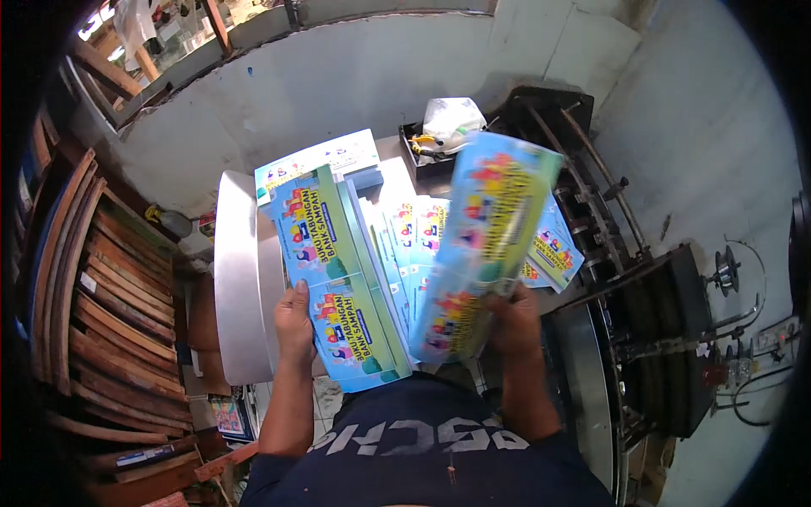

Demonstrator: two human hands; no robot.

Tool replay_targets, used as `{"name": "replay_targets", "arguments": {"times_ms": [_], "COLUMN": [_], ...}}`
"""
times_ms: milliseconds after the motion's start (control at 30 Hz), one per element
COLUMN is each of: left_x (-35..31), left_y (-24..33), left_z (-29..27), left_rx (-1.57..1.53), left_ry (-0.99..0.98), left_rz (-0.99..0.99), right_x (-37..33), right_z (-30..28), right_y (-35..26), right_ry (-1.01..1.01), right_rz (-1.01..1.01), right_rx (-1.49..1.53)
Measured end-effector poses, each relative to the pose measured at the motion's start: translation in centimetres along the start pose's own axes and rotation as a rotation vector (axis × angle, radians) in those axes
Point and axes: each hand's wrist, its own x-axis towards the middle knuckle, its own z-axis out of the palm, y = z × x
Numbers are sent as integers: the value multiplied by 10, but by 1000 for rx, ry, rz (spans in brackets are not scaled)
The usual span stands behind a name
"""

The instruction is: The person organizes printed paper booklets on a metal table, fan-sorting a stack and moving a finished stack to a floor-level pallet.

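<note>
At the centre of the frame my left hand (294, 325) rests on the left edge of a stack of printed sheets (338, 279) lying on the metal table (241, 279). Right of it my right hand (515, 321) holds a lifted bundle of sheets (486, 245) above more fanned sheets (414, 245). A machine (642, 321) stands at right, wooden boards (110, 304) at left, a white bag (452, 122) behind, top centre.

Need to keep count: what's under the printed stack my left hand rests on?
The left hand presses a blue printed stack lying on a metal tray; whatever lies directly beneath it is covered.
</note>
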Motion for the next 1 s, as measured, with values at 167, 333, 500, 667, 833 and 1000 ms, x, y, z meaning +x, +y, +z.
{"name": "replay_targets", "arguments": {"times_ms": [167,333,500,667,833,1000], "left_x": [-4,-16,-23,-28,-15,-14], "left_y": [3,14,49,84,110,148], "left_z": [10,56,90,107,80,55], "left_rx": [571,539,932,1138,906,700], "left_ry": [93,-24,-214,-218,30,136], "left_rz": [96,188,360,425,405,486], "right_x": [-2,9,12,16,17,19], "right_z": [6,43,63,51,52,37], "right_y": [-14,39,67,100,84,79], "right_ry": [55,-66,-244,-165,-124,-117], "right_rz": [-124,-6,220,284,200,162], "right_rx": [-5,128,451,653,507,505]}}
